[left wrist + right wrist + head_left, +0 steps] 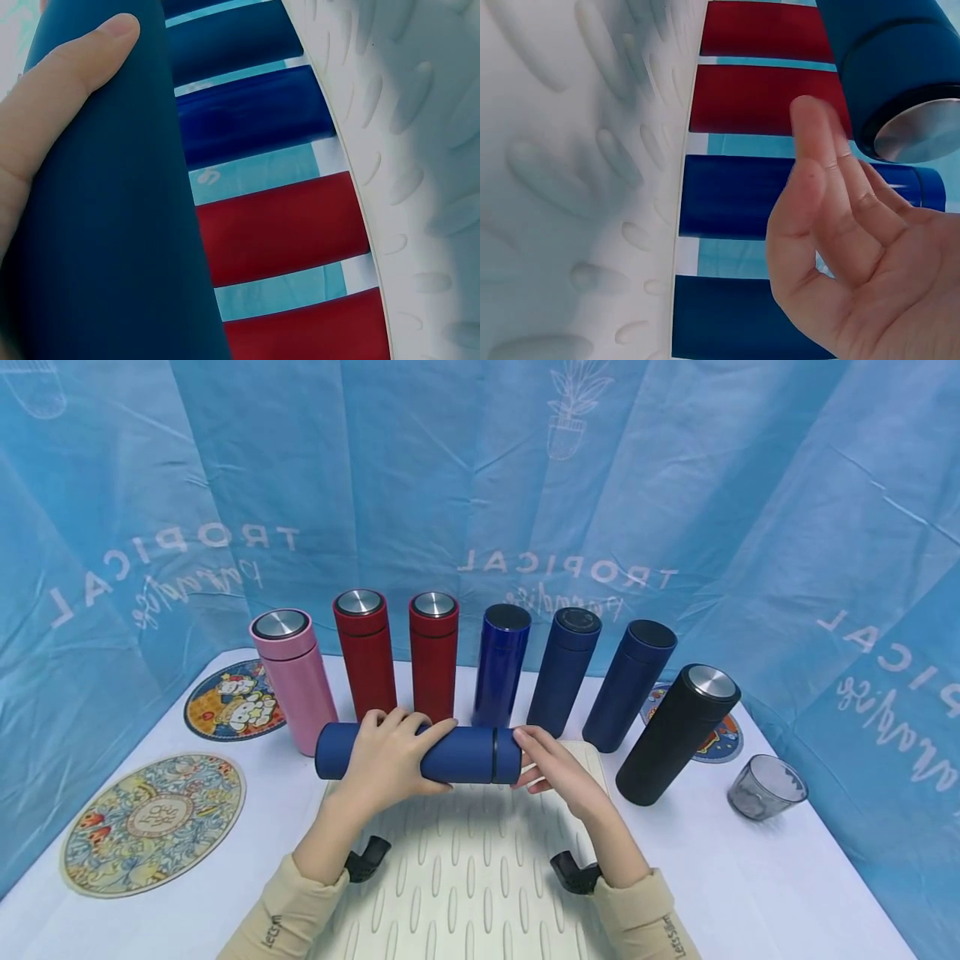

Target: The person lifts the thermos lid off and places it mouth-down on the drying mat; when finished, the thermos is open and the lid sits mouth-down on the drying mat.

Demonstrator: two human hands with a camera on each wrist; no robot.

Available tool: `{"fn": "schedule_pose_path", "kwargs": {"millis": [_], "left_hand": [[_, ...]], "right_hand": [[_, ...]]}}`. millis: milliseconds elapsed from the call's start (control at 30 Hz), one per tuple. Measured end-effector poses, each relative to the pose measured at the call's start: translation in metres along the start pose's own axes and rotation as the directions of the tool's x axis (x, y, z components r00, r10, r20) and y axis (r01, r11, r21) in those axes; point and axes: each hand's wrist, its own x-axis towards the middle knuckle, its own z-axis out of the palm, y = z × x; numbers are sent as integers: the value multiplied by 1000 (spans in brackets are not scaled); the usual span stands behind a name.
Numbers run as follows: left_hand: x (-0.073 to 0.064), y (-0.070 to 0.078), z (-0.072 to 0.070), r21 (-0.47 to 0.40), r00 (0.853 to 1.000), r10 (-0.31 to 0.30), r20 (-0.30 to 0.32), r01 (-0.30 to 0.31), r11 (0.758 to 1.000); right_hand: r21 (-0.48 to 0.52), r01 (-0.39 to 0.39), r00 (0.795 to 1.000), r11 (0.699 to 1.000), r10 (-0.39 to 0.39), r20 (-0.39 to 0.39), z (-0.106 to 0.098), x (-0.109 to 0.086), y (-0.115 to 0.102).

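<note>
A dark blue thermos flask (461, 755) is held sideways above the white ribbed mat (465, 868). My left hand (390, 756) grips its body from above, and in the left wrist view the thumb (97, 52) lies along the flask. At the lid end, on the right, is my right hand (558, 768). The right wrist view shows its fingers (855, 202) loosely extended beside the flask's silver-topped lid (922, 131), with nothing grasped. Whether a fingertip touches the lid is hard to tell.
Behind the mat stand a pink flask (296, 685), two red flasks (365, 652) (433, 652), several blue flasks (564, 672) and a black flask (667, 743). A glass cup (767, 787) is at the right. Round patterned mats (153, 822) lie on the white table. A blue curtain (465, 468) hangs behind.
</note>
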Motion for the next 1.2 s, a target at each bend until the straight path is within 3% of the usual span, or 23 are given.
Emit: {"fn": "schedule_pose_path", "kwargs": {"millis": [333,633,867,1200], "left_hand": [[-1,0,1,-54,1000,9,-5,-9,999],[-1,0,-1,-46,1000,27,2,-27,999],[-1,-1,-1,-35,998,56,-29,-57,998],[-1,-1,1,-28,997,63,-42,-64,998]], "right_hand": [[10,-1,999,1000,1,50,0,0,1],[222,12,980,975,-56,191,-6,0,3],[279,16,975,960,-76,207,-7,0,5],[274,50,973,960,-109,205,-7,1,7]]}}
